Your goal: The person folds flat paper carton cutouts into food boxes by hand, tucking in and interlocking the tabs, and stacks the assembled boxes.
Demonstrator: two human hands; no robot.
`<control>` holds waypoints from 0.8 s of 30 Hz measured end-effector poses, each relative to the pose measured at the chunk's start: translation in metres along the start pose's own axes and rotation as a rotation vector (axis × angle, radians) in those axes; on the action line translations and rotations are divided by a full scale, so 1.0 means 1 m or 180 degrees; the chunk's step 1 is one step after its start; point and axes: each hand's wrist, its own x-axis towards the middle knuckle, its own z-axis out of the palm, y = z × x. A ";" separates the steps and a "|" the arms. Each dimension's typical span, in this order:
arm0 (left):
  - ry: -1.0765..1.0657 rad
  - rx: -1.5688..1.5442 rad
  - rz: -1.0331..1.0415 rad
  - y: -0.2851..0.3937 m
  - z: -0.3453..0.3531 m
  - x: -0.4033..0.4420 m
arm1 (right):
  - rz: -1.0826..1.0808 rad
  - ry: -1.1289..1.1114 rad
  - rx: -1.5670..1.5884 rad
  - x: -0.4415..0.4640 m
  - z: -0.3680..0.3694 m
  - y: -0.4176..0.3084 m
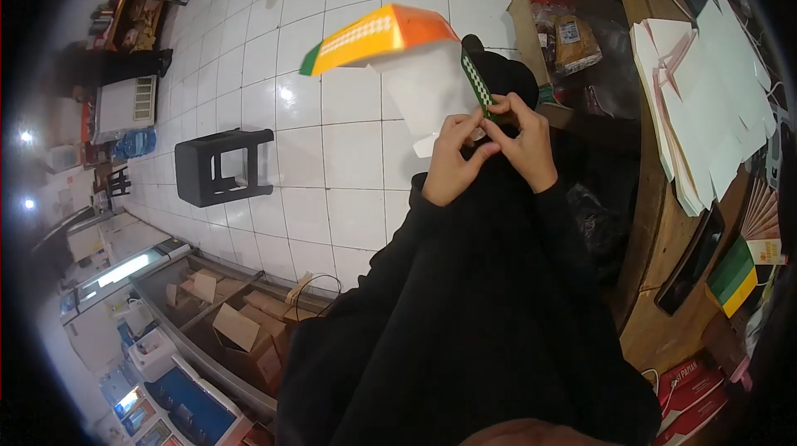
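Note:
A long, folded strip of printed card (357, 41), coloured yellow, orange and green with a white pattern, stretches out in front of me above the floor. White flaps hang below it, slightly blurred. My left hand (455, 160) has its thumb and fingers pinched at the near green end of the strip. Close against it, my right hand (527, 139) also pinches that end, fingertips nearly meeting those of the left. The exact spot between the fingertips is partly hidden. Both hands are over my dark-clothed lap.
On the wooden table (652, 255) to the right lie stacked pale paper sheets (706, 106), a dark phone-like object (691, 259) and another green-yellow card piece (732, 277). A black stool (217, 168) stands on the tiled floor. Cardboard boxes (249, 334) fill a bin lower left.

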 end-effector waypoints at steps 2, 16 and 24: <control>0.0153 0.0753 0.0400 0.007 -0.006 -0.003 | 0.0453 0.0038 0.0244 0.006 0.001 -0.010; 0.0472 -0.1816 -0.0899 0.079 -0.072 0.004 | -0.0819 -0.0865 -0.0255 -0.003 0.041 -0.069; 0.0958 -0.0934 -0.0123 0.091 -0.062 -0.022 | -0.1731 0.0090 -0.0061 -0.002 0.013 -0.082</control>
